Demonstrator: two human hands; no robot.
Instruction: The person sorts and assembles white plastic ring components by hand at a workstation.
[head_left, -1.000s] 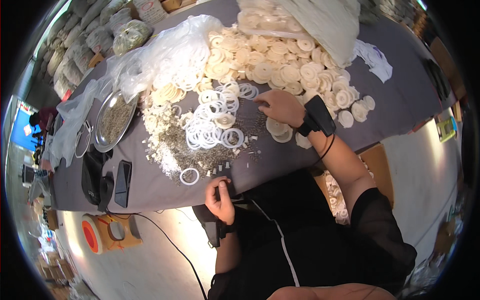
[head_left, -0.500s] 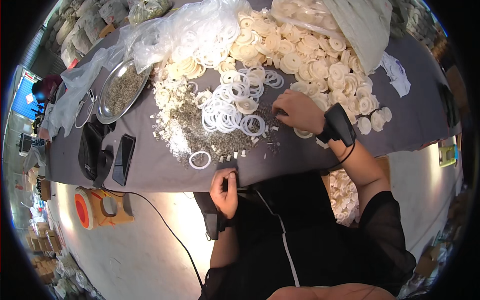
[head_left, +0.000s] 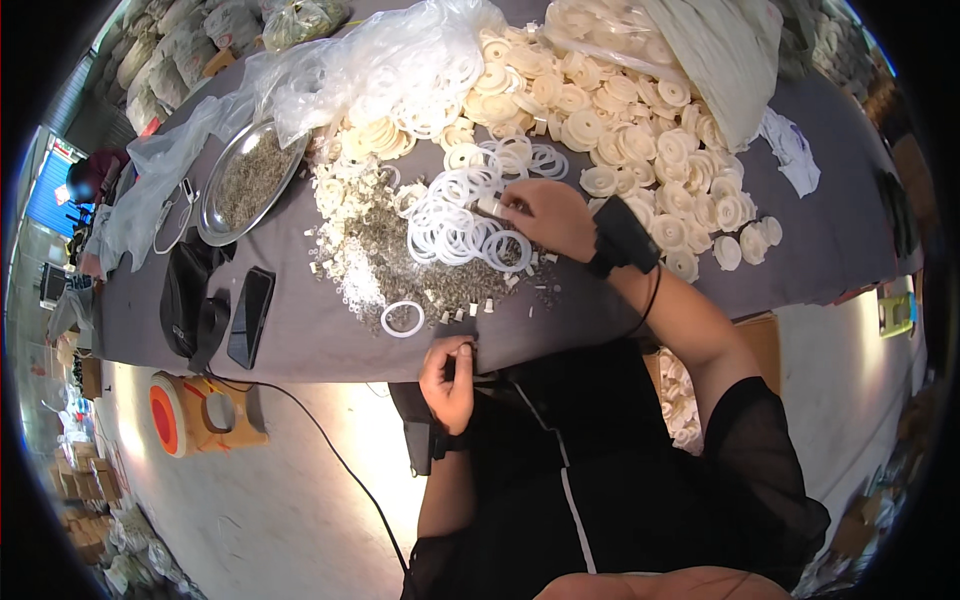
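Observation:
My right hand (head_left: 550,217) reaches over the white plastic rings (head_left: 445,232). Its fingers are curled in a pinch on the edge of a cream plastic disc (head_left: 488,207) lying among them; the fingertips are partly hidden. My left hand (head_left: 448,385) is closed at the table's front edge, thumb on top; whatever it holds is hidden. One white ring (head_left: 402,319) lies apart, just beyond the left hand. Small clear pieces (head_left: 400,255) and little cream parts (head_left: 345,195) spread around the ring pile.
A large heap of cream discs (head_left: 640,130) covers the back right, beside a pale sack (head_left: 725,60). Clear plastic bags (head_left: 390,50) lie at the back. On the left are a metal tray (head_left: 212,228) of small pieces, a black pouch (head_left: 185,300) and a phone (head_left: 250,318).
My right hand has moved left, from beside the cream discs to the disc among the white rings. My left hand has stayed in place.

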